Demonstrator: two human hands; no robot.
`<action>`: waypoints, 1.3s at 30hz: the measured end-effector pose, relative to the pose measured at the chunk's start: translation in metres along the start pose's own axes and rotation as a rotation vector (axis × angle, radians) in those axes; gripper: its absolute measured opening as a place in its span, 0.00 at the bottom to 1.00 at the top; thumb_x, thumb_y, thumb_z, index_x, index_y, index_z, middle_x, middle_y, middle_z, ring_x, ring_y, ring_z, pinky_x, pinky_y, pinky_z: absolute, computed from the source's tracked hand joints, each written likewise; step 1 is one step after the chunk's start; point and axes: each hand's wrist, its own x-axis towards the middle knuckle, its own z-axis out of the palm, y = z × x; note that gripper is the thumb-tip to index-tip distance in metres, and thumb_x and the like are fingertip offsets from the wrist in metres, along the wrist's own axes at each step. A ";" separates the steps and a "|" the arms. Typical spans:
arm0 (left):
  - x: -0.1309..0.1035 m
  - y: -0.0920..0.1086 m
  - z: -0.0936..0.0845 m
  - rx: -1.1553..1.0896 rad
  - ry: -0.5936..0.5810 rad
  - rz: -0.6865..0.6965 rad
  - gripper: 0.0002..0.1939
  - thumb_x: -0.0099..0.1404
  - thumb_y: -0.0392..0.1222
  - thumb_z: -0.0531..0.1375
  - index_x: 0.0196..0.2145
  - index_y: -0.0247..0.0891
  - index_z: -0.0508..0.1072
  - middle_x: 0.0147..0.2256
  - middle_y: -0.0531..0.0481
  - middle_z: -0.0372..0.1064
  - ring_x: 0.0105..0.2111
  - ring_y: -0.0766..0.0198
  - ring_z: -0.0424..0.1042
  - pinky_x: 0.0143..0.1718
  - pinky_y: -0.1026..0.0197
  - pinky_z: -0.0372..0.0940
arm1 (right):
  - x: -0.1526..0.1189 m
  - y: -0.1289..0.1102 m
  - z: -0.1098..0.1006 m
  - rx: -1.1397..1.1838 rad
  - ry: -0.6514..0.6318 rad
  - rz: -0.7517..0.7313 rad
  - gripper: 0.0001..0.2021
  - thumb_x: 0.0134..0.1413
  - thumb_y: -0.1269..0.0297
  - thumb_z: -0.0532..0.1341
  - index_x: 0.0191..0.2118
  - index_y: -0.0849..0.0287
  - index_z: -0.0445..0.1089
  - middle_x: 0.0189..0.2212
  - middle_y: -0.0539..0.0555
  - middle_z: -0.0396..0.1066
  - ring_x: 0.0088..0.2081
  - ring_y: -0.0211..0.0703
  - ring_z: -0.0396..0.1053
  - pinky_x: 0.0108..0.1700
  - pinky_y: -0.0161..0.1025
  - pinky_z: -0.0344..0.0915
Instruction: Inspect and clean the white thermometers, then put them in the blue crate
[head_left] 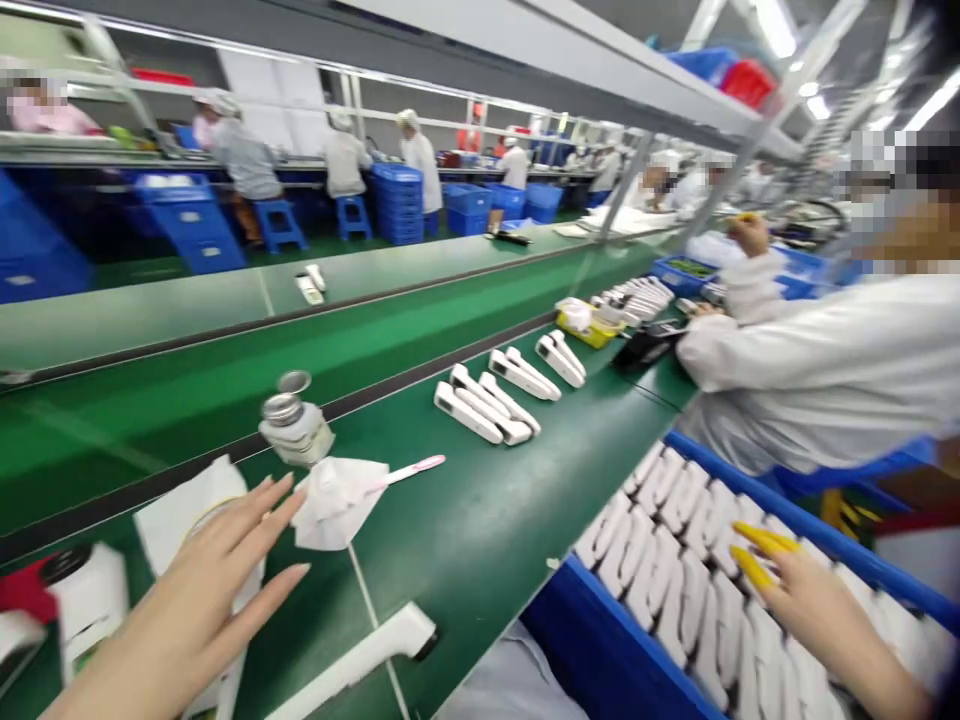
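My left hand point(217, 580) hangs open over the green bench, its fingers spread and nothing in it. Just beyond its fingertips lies a crumpled white tissue point(339, 505), with a white and pink stick, like a toothbrush handle point(416, 468), at its edge. A white handheld device point(367, 660) shaped like a thermometer rests to the right of that hand. At lower right, my right hand point(799, 590), yellow covers on its fingertips, reaches over a blue crate point(622, 620) packed with rows of similar white devices point(690, 560). Its fingers are stretched out, slightly apart.
Behind the tissue stands a small bottle point(296, 425) with a metal neck. Several white devices point(487, 400) lie farther along the bench, before a yellow tray point(589, 322). A co-worker point(810, 330) sits at right. Beyond runs a green conveyor point(187, 385).
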 end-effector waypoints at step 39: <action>0.019 0.061 -0.016 -2.240 -0.070 -0.574 0.11 0.53 0.40 0.64 0.32 0.31 0.72 0.16 0.56 0.60 0.12 0.77 0.51 0.14 0.70 0.47 | -0.104 -0.454 -0.041 1.370 -1.092 -0.858 0.24 0.37 0.64 0.72 0.42 0.50 0.65 0.31 0.46 0.67 0.13 0.27 0.58 0.14 0.30 0.59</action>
